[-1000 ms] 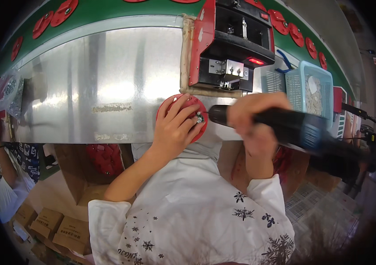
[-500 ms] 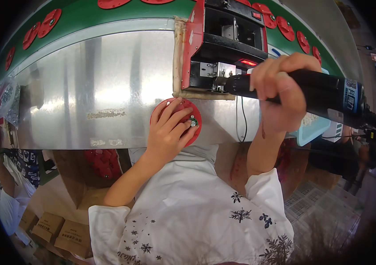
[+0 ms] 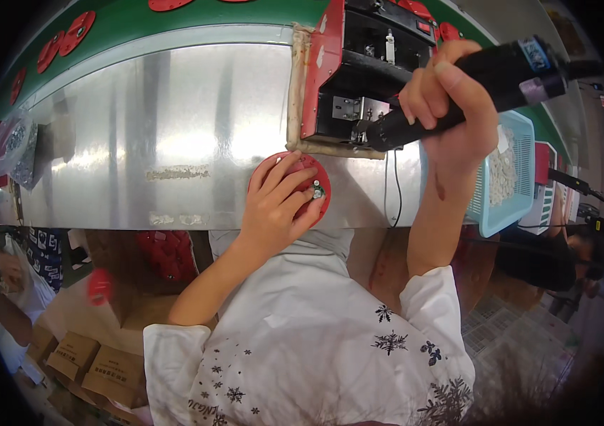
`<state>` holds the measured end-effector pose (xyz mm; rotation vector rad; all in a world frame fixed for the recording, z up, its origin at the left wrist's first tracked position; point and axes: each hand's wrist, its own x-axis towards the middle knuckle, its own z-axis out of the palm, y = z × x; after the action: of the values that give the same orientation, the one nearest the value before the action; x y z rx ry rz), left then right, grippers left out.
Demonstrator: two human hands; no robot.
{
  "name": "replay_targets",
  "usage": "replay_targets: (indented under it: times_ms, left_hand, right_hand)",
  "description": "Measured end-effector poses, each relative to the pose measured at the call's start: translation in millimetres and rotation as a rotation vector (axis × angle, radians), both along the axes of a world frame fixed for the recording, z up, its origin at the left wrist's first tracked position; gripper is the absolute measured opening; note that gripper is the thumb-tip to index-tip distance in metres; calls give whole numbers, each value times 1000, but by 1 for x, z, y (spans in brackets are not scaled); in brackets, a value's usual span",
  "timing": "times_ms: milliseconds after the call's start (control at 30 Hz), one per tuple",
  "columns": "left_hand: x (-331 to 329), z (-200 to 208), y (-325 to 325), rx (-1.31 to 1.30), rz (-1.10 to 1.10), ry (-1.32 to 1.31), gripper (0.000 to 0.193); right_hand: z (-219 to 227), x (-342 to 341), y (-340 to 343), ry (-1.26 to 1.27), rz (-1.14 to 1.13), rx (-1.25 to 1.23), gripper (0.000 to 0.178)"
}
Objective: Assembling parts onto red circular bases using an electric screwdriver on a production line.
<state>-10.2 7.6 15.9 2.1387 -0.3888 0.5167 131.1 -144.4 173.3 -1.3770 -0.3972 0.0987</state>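
Observation:
My right hand [image 3: 451, 99] is closed round a black electric screwdriver [image 3: 504, 71]. The screwdriver's tip points left and down, right at the metal outlet [image 3: 362, 113] of a red and black screw feeder [image 3: 330, 78]; whether it touches is too small to tell. Near the table's front edge, my left hand [image 3: 273, 202] holds a round red disc [image 3: 323, 170] against the metal. Its fingers spread over the disc and hide much of it. Beside the thumb, a small green part with silvery screw heads [image 3: 317, 190] shows on the disc.
Several red discs [image 3: 77, 33] lie on the green strip [image 3: 121, 25] behind the table. A light blue basket [image 3: 486, 220] of small pale parts stands at right. At far left are a clear bag [image 3: 14, 149] and another person's arm [image 3: 7, 312]. Cardboard boxes [image 3: 114, 376] sit below.
The screwdriver has tilted, its rear end swinging up and away while its tip stays by the feeder outlet. My left hand stays on the disc. A blurred red thing has appeared at lower left.

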Motion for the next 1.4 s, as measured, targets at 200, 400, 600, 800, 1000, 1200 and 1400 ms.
replay_targets:
  times_ms: [200, 400, 600, 800, 1000, 1200, 1400]
  left_hand:
    - [3, 0, 6, 6, -41, 1, 12]
    - [3, -4, 8, -20, -76, 31, 31]
    - [2, -5, 6, -27, -72, 20, 33]
    - [1, -2, 5, -63, -51, 9, 21]
    - [0, -4, 7, -11, -78, 37, 30]
    - [0, 1, 11, -4, -99, 52, 24]
    - [-2, 17, 14, 97, -188, 110, 38]
  right_hand:
    - [-38, -55, -24, 99, 64, 308, 14]
    - [-63, -85, -21, 55, -24, 211, 11]
    - [-70, -84, -21, 66, -56, 236, 11]
    - [-66, -87, -17, 16, 7, 198, 13]
    - [-62, -100, 0, -49, 9, -20, 22]
    - [-59, -103, 5, -77, 14, -144, 20]
    - [-67, -102, -2, -90, 29, -15, 20]
